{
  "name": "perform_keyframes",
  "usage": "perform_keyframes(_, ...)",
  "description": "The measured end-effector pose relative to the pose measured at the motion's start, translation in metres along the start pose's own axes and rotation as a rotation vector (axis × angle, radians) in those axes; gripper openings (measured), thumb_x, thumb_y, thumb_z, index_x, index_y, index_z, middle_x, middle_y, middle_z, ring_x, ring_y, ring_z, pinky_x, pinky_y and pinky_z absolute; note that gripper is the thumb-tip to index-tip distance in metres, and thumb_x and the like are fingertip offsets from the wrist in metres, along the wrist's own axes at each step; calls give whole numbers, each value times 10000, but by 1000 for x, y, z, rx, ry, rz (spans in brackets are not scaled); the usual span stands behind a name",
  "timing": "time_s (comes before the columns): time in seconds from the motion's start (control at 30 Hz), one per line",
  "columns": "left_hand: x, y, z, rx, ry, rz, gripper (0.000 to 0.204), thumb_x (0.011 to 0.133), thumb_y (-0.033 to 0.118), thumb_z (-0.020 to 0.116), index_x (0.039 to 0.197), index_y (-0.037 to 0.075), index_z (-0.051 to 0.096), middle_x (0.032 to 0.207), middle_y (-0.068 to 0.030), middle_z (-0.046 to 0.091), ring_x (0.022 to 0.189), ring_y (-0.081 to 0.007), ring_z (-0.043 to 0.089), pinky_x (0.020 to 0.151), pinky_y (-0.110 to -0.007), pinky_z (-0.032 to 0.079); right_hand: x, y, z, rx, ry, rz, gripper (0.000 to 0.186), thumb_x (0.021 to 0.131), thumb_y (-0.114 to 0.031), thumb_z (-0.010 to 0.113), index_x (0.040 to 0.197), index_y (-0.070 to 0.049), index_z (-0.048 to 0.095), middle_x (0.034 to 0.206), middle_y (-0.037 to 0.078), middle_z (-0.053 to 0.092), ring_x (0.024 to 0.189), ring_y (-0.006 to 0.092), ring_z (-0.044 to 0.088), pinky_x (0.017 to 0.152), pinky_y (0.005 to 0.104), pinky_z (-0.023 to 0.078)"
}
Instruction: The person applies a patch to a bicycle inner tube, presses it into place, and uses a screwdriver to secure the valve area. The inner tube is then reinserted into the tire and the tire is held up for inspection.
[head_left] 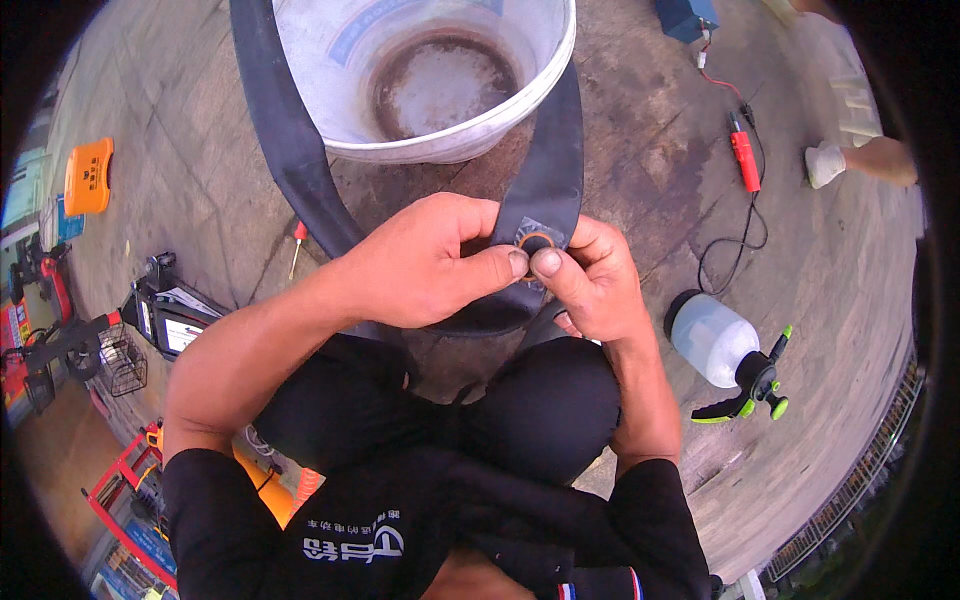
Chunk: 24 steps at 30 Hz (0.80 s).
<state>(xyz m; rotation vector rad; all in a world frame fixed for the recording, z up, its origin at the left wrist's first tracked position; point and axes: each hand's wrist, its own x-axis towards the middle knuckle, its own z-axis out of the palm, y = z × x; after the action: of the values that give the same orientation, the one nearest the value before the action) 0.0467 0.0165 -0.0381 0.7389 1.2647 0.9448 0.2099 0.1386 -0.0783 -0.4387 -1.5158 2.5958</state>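
A flattened black inner tube (545,165) loops around the white bucket and hangs down in front of me. Its near stretch passes through both my hands. On it sits a round dark patch (537,240) with an orange rim and what looks like clear film around it. My left hand (425,265) is closed on the tube, its thumb pressing the patch's left side. From the other side my right hand (595,280) grips the tube, thumb tip on the patch against the left thumb. The fingers behind the tube are mostly hidden. Stained inside, the white bucket (420,150) stands just beyond my hands.
A pump spray bottle (712,340) lies at right. Beyond it are a red corded tool (744,160) and a blue box (685,18). A screwdriver (300,232) and an orange case (90,175) lie left. Another person's white shoe (825,164) shows far right.
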Motion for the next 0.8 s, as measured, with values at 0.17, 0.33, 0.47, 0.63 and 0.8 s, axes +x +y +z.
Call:
perform_keyframes(0.17, -4, -2, 3, 113, 41, 72, 191, 933, 103, 544, 1071, -14, 603, 850, 47, 568, 770, -19, 470, 679, -202, 415, 0, -1, 0, -47, -59, -12, 194, 904, -114, 599, 1060, -2, 627, 900, -30, 613, 800, 46, 524, 705, 223, 448)
perform_keyframes(0.33, -5, -3, 15, -114, 180, 77, 117, 880, 75, 573, 918, -16, 637, 724, 48, 555, 692, -22, 465, 591, -221, 403, -6, -5, 4, -2, -7, 66, 179, 900, -103, 592, 1050, -11, 625, 877, -42, 603, 765, 35, 515, 667, 209, 435)
perform_keyframes(0.47, -7, 0, 14, -115, 231, -65, 119, 877, 69, 570, 921, -18, 638, 740, 42, 563, 699, -23, 476, 592, -219, 407, -6, -5, 5, -8, 20, 55, 185, 903, -93, 579, 1067, -17, 619, 872, -46, 602, 744, 28, 509, 646, 196, 428)
perform_keyframes(0.63, -2, 0, 24, -218, 215, 115, 124, 887, 71, 569, 942, -13, 642, 756, 45, 572, 697, -14, 483, 584, -203, 405, -8, -6, 1, -17, 35, 127, 189, 902, -87, 576, 1073, -19, 616, 904, -37, 608, 802, 42, 528, 712, 217, 449)
perform_keyframes(0.8, -1, 4, 10, -118, 96, -115, 194, 917, 41, 537, 1090, -12, 606, 957, 14, 605, 871, -29, 526, 762, -211, 447, -6, -1, 0, 59, -71, 60, 191, 887, -60, 590, 1070, -11, 615, 944, -21, 612, 864, 59, 532, 773, 238, 454)
